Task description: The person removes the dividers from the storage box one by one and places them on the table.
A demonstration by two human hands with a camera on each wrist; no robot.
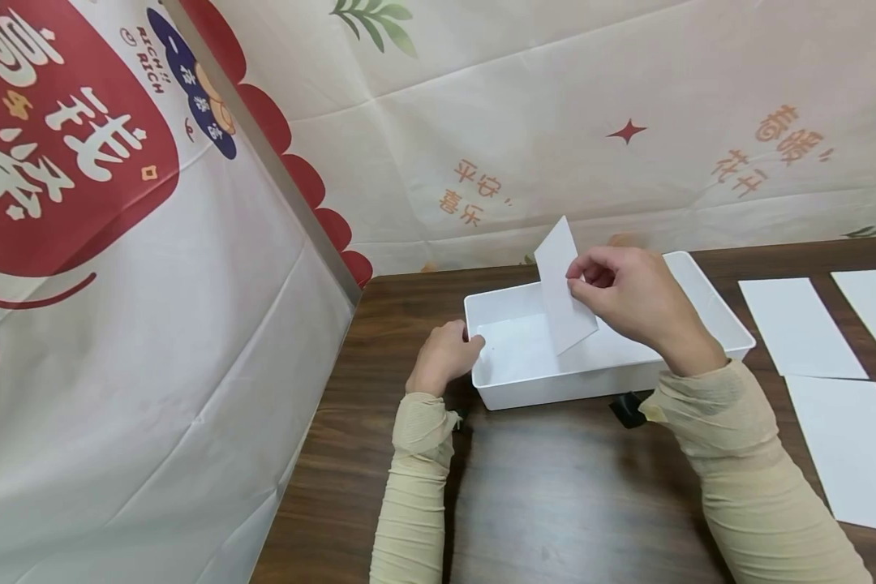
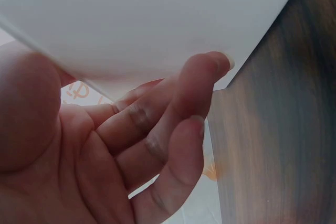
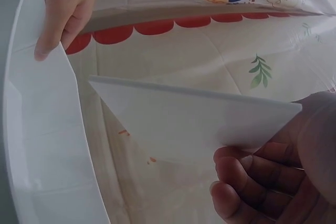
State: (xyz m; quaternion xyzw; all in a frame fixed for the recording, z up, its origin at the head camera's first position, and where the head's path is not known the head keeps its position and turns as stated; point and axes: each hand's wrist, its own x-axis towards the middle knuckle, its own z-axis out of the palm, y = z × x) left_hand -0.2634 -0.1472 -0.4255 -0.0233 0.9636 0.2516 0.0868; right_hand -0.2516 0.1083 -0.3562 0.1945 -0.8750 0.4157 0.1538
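A shallow white tray [image 1: 555, 392] sits lengthwise on the dark wooden table. At its left end my left hand [image 1: 444, 357] grips the wall, thumb over the rim and fingers on the outside, as the left wrist view also shows against the tray's outer side [image 2: 131, 24]. My right hand [image 1: 631, 292] pinches a stiff white card [image 1: 564, 292] by its edge and holds it tilted over the tray. In the right wrist view the card [image 3: 194, 119] lies between thumb and fingers, apart from the tray wall [image 3: 52, 129].
On the table to the right lie several white cards, among them a far card [image 1: 801, 328] and a near card [image 1: 850, 446]. A printed cloth [image 1: 591, 146] hangs behind the table, and another cloth [image 1: 175, 341] hangs along the left side.
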